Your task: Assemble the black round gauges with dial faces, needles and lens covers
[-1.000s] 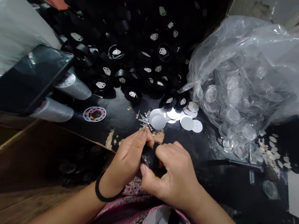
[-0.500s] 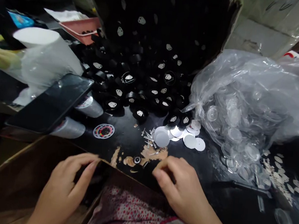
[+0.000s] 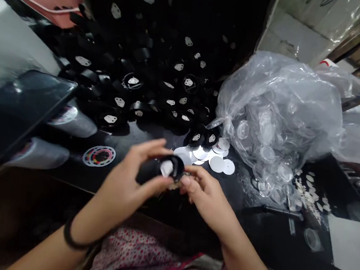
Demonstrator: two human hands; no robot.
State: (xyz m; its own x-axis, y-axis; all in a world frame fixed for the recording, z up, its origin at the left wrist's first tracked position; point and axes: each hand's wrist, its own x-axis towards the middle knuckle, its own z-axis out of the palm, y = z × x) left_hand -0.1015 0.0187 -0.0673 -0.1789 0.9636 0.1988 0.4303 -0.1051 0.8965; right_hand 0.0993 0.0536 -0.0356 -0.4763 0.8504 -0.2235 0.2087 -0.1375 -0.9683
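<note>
My left hand point(image 3: 131, 175) is wrapped round a black round case point(image 3: 178, 168) with a white piece showing inside it. At the right side of that case, my right hand point(image 3: 204, 192) has its fingertips pinched together; what they hold is too small and blurred to name. White discs point(image 3: 217, 164) lie just beyond my right hand. A printed dial disc point(image 3: 99, 156) with a coloured ring rests on the black table to the left. Behind my hands are many black cases point(image 3: 110, 119) with white tags in them.
At the right lies a clear plastic bag point(image 3: 277, 114) of transparent round covers, with small pale pieces point(image 3: 311, 192) beside it. A dark phone-like slab point(image 3: 23, 107) rests over cups on the left. A pink tray point(image 3: 49, 1) stands at the back left.
My left hand has moved up and right and now holds a black case. My right hand has come up to it. The view has shifted to the right.
</note>
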